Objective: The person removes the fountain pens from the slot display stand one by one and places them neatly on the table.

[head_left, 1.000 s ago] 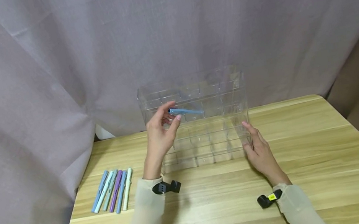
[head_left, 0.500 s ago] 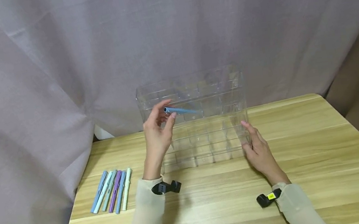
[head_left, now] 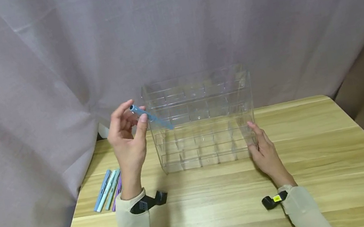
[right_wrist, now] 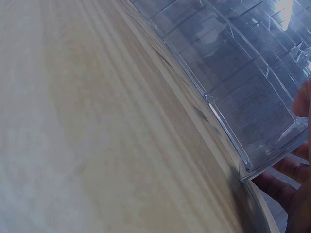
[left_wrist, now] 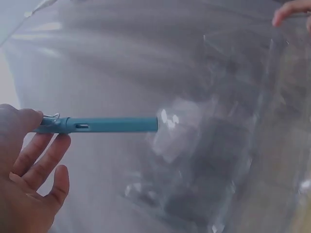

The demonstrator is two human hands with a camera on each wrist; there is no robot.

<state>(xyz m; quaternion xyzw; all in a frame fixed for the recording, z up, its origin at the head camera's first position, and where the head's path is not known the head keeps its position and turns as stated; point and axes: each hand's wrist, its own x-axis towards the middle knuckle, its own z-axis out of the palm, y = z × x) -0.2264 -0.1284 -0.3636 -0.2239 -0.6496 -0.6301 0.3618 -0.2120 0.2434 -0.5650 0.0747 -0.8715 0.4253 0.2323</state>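
My left hand (head_left: pixel 127 137) pinches a blue pen (head_left: pixel 154 119) by its clip end, between thumb and fingers. The pen slants down to the right, its far end in front of the left side of a clear plastic compartment organizer (head_left: pixel 203 139). In the left wrist view the pen (left_wrist: pixel 116 124) shows a metal clip and a small slot in its barrel. The organizer stands upright on the table, with stepped rows of compartments. At its lower right side my right hand (head_left: pixel 265 154) grips the side wall, thumb in front and fingers (right_wrist: pixel 277 187) on the outside.
Several pens (head_left: pixel 103 190) in blue, mint, green and purple lie side by side on the wooden table (head_left: pixel 224 209) at the left, partly hidden by my left wrist. A grey curtain (head_left: pixel 186 22) hangs close behind the organizer.
My left hand has moved left with the blue pen, from in front of the organizer to its left edge. The pen tilts more steeply downward. My right hand stays on the organizer.
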